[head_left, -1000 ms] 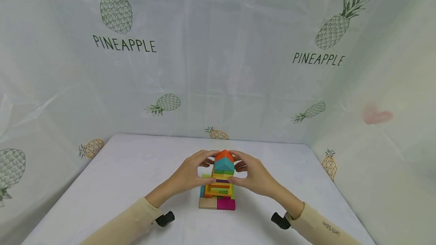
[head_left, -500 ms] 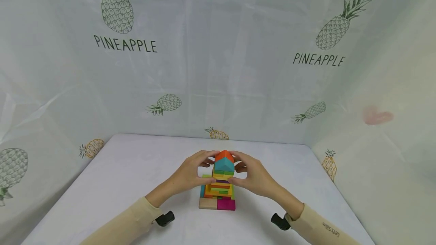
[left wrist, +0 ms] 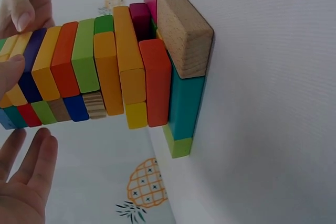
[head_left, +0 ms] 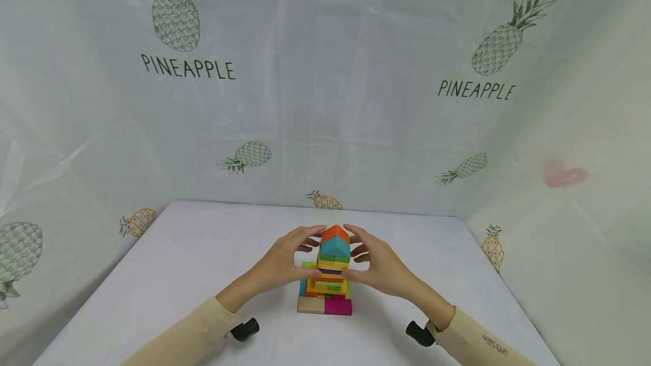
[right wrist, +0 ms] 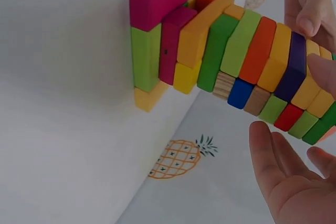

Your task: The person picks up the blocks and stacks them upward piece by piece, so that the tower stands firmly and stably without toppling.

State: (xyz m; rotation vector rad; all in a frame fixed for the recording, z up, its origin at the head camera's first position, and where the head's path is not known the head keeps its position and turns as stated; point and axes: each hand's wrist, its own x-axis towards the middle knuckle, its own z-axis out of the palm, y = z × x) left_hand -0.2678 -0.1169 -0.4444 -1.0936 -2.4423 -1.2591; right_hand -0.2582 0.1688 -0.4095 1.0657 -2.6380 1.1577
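A tower of coloured wooden building blocks [head_left: 333, 265] stands upright in front of me, topped by a blue triangular block [head_left: 335, 247] and an orange roof-shaped block [head_left: 333, 232]. Its wider base includes a plain wood block [head_left: 311, 305] and a magenta block [head_left: 338, 306]. My left hand [head_left: 280, 258] curves loosely around the left side, thumb overlapping the tower near a purple layer [left wrist: 32, 66]. My right hand [head_left: 382, 264] mirrors it on the right. In both wrist views, the spread fingers [left wrist: 42, 156] show a gap from the blocks.
The tower rests on a white-covered table [head_left: 203, 253], whose far edge meets a pale curtain [head_left: 325, 100] printed with pineapples. Black wrist devices [head_left: 245, 330] sit at both sleeve cuffs, low on either side of the tower.
Both hands have loosened slightly outward; the index fingertips have drawn away from the roof-shaped block and the right hand's fingers have spread. The tower has stayed in place.
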